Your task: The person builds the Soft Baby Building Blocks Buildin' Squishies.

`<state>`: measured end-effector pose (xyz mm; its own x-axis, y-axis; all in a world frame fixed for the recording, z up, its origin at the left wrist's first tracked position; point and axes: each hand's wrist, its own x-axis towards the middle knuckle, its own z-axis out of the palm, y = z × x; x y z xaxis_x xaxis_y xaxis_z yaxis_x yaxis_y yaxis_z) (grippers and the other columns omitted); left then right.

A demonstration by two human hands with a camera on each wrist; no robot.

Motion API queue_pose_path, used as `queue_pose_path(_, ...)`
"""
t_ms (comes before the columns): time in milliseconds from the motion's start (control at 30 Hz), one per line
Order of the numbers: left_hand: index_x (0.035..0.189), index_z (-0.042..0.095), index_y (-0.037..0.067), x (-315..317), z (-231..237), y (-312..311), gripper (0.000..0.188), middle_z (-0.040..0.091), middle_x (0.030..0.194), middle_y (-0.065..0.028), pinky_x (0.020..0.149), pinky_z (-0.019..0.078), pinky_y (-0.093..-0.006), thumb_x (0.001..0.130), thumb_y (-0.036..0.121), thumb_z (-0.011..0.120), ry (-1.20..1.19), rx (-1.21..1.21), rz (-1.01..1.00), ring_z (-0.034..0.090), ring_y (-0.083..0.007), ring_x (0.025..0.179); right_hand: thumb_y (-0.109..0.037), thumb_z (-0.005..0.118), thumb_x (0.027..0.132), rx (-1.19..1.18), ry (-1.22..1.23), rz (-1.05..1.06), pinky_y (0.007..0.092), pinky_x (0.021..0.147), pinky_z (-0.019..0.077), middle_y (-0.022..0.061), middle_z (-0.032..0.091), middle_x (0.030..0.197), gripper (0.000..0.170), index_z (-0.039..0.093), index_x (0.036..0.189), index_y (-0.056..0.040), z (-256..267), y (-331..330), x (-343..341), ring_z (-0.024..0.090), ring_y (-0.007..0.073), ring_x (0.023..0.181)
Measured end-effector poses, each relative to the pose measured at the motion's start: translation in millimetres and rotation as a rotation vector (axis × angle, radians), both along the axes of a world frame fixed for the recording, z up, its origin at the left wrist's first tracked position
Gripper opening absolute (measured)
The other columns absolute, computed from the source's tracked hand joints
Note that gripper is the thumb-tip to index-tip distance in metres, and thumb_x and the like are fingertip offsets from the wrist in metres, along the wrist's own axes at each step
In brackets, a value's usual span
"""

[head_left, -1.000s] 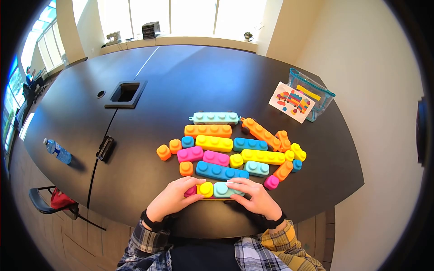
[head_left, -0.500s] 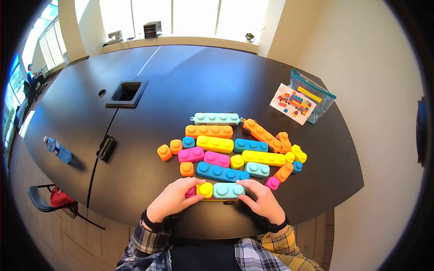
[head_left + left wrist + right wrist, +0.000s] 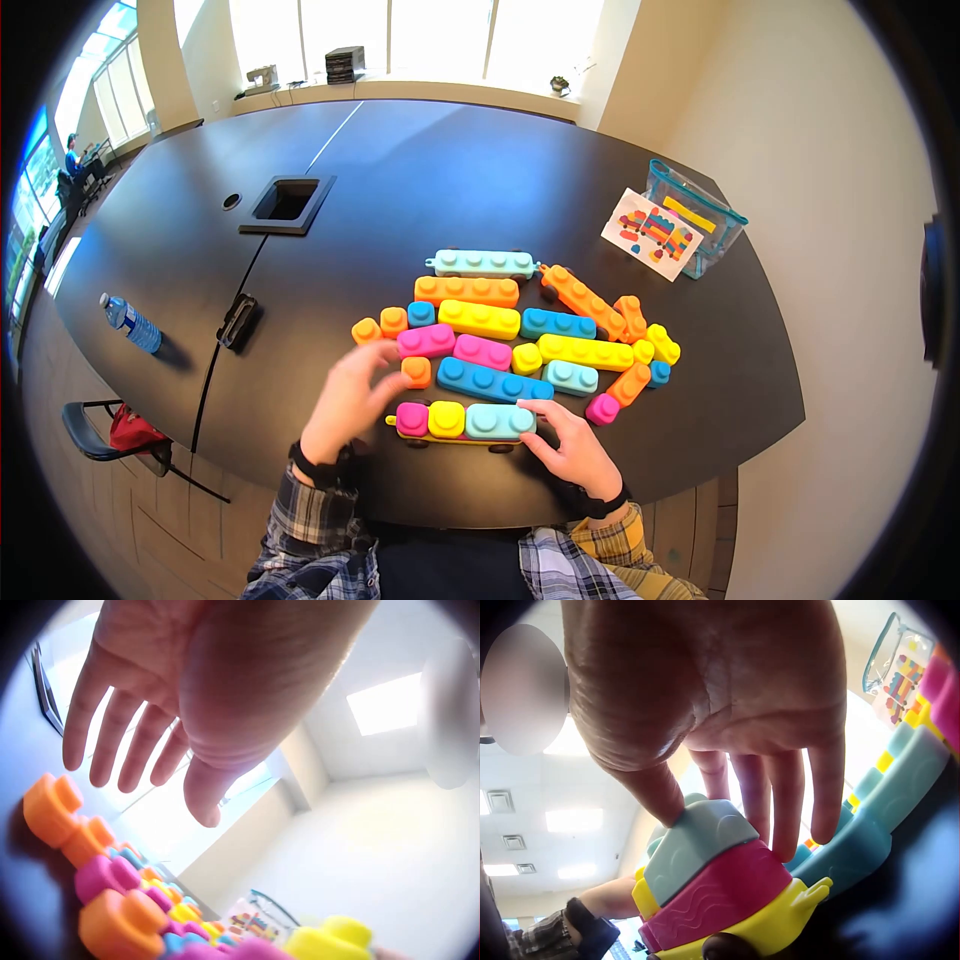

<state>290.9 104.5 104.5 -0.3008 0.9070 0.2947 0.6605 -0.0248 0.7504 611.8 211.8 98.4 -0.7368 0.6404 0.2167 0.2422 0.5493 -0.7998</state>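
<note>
Near the table's front edge stands a toy train car with a yellow wheeled base (image 3: 769, 934). On it is a pink layer (image 3: 724, 896), topped by a small pink block (image 3: 411, 420), a small yellow block (image 3: 447, 419) and a light blue block (image 3: 500, 421). My right hand (image 3: 578, 448) pinches the light blue block's right end, thumb on the near side and fingers on the far side. My left hand (image 3: 348, 400) is off the car, fingers loosely extended, nearest a small orange block (image 3: 124, 922). Nothing lies in its palm in the left wrist view.
Beyond the car lie several loose blocks, including a long blue block (image 3: 495, 381), plus a light blue wheeled base (image 3: 484, 263) and an orange one (image 3: 580, 298). A picture card (image 3: 653, 234) leans on a clear bag (image 3: 715, 225). A water bottle (image 3: 131, 322) stands left.
My left hand has let go of the car's left end and moved left and away from me toward the loose blocks. My right hand has shifted to the light blue block's right end.
</note>
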Motion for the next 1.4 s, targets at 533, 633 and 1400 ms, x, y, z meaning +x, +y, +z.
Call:
queue_pose_path(533, 0.118, 0.065, 0.004, -64, -30, 40, 0.042, 0.069, 0.111, -0.0125, 0.086, 0.0586, -0.0388, 0.08, 0.009, 0.083, 0.239, -0.109, 0.132, 0.069, -0.0304, 0.103, -0.02, 0.078, 0.095, 0.065, -0.012, 0.016, 0.0431, 0.098, 0.0539, 0.0162, 0.07, 0.131, 0.051, 0.061, 0.141, -0.0078, -6, -1, -1, 0.067, 0.039, 0.115)
queue_pose_path(633, 0.12, 0.065, 0.005, -27, 9, 32, 0.043, 0.068, 0.113, -0.0088, 0.089, 0.0608, -0.0356, 0.079, 0.002, 0.08, 0.02, 0.104, -0.06, 0.07, -0.0233, 0.107, -0.019, 0.078, 0.095, 0.079, 0.002, 0.018, 0.0431, 0.097, 0.054, 0.0159, 0.07, 0.13, 0.051, 0.061, 0.142, -0.0083, -8, -1, -2, 0.068, 0.0387, 0.113)
queue_pose_path(1400, 0.128, 0.067, 0.008, 56, 27, 14, 0.048, 0.066, 0.126, -0.0103, 0.102, 0.0541, -0.0406, 0.083, 0.007, 0.083, -0.063, -0.064, -0.553, 0.067, -0.0327, 0.115, -0.016, 0.079, 0.094, 0.047, -0.009, 0.03, 0.0441, 0.099, 0.0539, 0.0174, 0.069, 0.13, 0.05, 0.061, 0.14, -0.0068, -3, -3, -4, 0.067, 0.0401, 0.117)
